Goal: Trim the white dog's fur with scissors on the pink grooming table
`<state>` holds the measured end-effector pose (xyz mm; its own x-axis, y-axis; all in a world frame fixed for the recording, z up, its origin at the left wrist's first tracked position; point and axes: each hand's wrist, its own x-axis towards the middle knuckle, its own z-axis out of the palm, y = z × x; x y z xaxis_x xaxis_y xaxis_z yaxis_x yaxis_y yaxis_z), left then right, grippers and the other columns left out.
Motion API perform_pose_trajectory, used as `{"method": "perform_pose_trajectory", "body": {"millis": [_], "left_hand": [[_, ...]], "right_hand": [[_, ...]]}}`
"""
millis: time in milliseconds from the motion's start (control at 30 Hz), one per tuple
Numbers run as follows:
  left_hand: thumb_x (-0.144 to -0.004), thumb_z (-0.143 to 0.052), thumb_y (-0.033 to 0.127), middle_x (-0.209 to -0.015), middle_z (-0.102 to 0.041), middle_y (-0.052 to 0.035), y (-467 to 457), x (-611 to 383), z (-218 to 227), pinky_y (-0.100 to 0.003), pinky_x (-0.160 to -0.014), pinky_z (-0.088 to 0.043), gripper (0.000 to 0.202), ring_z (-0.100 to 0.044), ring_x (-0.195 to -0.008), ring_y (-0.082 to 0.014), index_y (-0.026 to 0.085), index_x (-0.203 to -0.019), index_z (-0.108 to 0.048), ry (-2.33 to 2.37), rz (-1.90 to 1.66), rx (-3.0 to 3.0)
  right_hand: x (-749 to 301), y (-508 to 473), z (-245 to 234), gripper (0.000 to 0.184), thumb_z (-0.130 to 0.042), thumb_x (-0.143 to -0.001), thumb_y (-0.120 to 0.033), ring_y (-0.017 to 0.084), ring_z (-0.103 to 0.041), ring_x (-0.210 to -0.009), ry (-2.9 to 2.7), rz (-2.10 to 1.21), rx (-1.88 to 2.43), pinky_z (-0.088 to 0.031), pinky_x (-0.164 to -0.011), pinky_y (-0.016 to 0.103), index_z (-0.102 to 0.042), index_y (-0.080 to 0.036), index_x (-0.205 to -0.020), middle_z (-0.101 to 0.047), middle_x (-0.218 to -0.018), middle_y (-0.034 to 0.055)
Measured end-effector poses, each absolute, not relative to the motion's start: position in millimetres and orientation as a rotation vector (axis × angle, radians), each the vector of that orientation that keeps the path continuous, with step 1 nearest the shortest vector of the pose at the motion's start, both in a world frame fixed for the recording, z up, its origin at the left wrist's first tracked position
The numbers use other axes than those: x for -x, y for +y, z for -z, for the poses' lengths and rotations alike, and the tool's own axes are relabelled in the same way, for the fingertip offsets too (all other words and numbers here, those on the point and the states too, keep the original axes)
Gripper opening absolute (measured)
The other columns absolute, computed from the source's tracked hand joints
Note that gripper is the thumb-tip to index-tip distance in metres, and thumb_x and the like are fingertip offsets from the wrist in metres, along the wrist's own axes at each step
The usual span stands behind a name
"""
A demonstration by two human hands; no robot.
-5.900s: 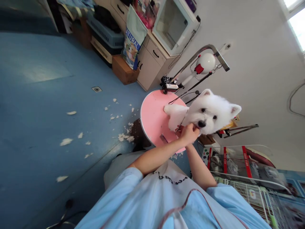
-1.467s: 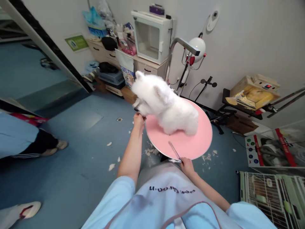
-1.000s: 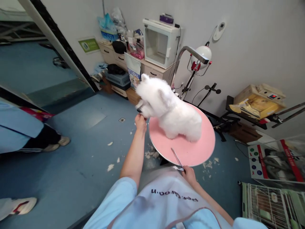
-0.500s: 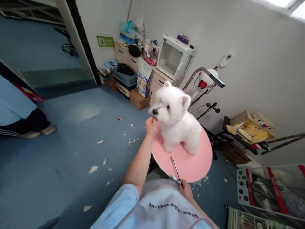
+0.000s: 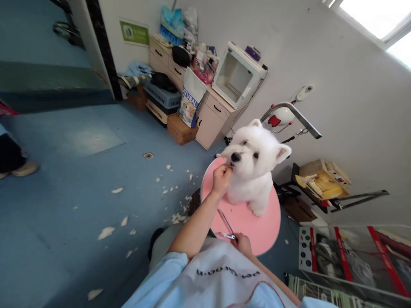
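Observation:
A fluffy white dog (image 5: 252, 158) sits on a round pink tabletop (image 5: 247, 226), its face turned toward me. My left hand (image 5: 221, 179) is closed in a pinch at the fur under its muzzle; the fingertips are partly hidden there. Low over the table's near edge, my right hand (image 5: 242, 244) is closed around the handle end of a pair of scissors (image 5: 227, 221). Their long thin metal blade points up and left, apart from the dog. The grip itself is mostly covered by the fingers.
White fur tufts (image 5: 106, 232) litter the blue floor. A metal arm (image 5: 298, 114) rises behind the dog. Drawers (image 5: 213, 112) carry a white cabinet (image 5: 236, 75). At right are a wooden box (image 5: 324, 179) and a clear bin (image 5: 349, 256). A person's shoe (image 5: 25, 168) shows at left.
The dog has turned its head more toward me and sits lower in its hindquarters. My left hand stays at its muzzle. The view has swung, and the person at left is mostly out of frame.

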<state>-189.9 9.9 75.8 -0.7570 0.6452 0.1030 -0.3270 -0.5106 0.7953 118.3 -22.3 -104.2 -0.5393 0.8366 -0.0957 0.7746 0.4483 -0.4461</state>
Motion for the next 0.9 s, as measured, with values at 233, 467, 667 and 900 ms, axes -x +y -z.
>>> {"method": "perform_pose_trajectory", "body": {"millis": [233, 467, 667, 900], "left_hand": [[-0.076, -0.055, 0.031, -0.055, -0.045, 0.0006, -3.2, 176.8, -88.5, -0.025, -0.058, -0.032, 0.028, -0.040, -0.058, -0.0098, 0.017, -0.053, -0.046, 1.035, -2.065, -0.694], [-0.074, -0.058, 0.034, -0.053, -0.044, 0.0015, 0.9, 191.8, -78.0, -0.024, -0.055, -0.030, 0.028, -0.038, -0.055, -0.0095, 0.018, -0.054, -0.046, 1.052, -1.998, -0.667], [-0.075, -0.059, 0.033, -0.054, -0.046, 0.0013, 3.4, 210.1, -74.0, -0.023, -0.055, -0.030, 0.028, -0.038, -0.055, -0.0093, 0.017, -0.054, -0.050, 1.090, -1.981, -0.740], [-0.078, -0.060, 0.027, -0.055, -0.048, 0.0008, 1.7, 222.1, -77.6, -0.023, -0.057, -0.031, 0.027, -0.040, -0.058, -0.0103, 0.016, -0.055, -0.052, 1.110, -2.007, -0.836]], "right_hand": [[-96.2, -43.7, 87.2, 0.023, -0.045, -0.090, -0.027, 0.027, -0.069, -0.089, -2.625, -0.520, 1.989, -0.047, -0.080, 0.035, -0.068, -0.019, -0.090, -0.073, -0.093, 0.0116], [-48.4, -94.2, 96.6, 0.034, -0.046, -0.087, -0.053, 0.019, -0.061, -0.061, -1.803, -1.336, 1.955, -0.047, -0.064, 0.031, -0.052, -0.023, -0.071, -0.061, -0.062, 0.0023], [12.2, -91.1, 58.0, 0.051, -0.084, -0.057, -0.044, 0.017, -0.061, -0.063, -1.308, -1.667, 1.594, -0.050, -0.066, 0.032, -0.054, -0.022, -0.092, -0.065, -0.073, -0.0011], [80.7, -39.9, -11.2, 0.048, -0.084, -0.063, -0.050, 0.019, -0.064, -0.083, -1.424, -1.425, 1.176, -0.053, -0.084, 0.038, -0.053, -0.024, -0.088, -0.067, -0.084, 0.0005]]}}
